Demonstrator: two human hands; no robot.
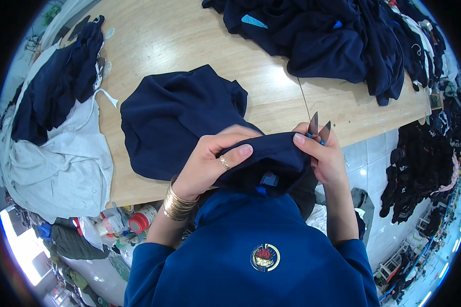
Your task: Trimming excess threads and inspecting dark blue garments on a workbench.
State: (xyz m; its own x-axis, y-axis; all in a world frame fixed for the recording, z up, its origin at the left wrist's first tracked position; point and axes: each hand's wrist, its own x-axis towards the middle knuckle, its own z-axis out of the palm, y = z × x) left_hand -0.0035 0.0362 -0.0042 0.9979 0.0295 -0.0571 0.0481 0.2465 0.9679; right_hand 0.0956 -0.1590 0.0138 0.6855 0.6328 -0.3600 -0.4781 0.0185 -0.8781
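- Blue shirt (pixel 230 225), six o'clock.
- Navy garment (pixel 189 120), centre toward ten o'clock; left hand (pixel 215 153) and right hand (pixel 323 156) pinch its opening.
- Right fingers also grip snips (pixel 314 125), near three o'clock, blades spread; a wrist twist could nick cloth.

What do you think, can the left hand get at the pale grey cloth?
Probably yes: nothing tall stands between the left hand and the pale grey cloth, though that hand grips navy fabric.

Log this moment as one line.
left hand: grips navy garment at opening | right hand: pinches same opening, holds thread snips, blades apart | garment: partly on wooden table
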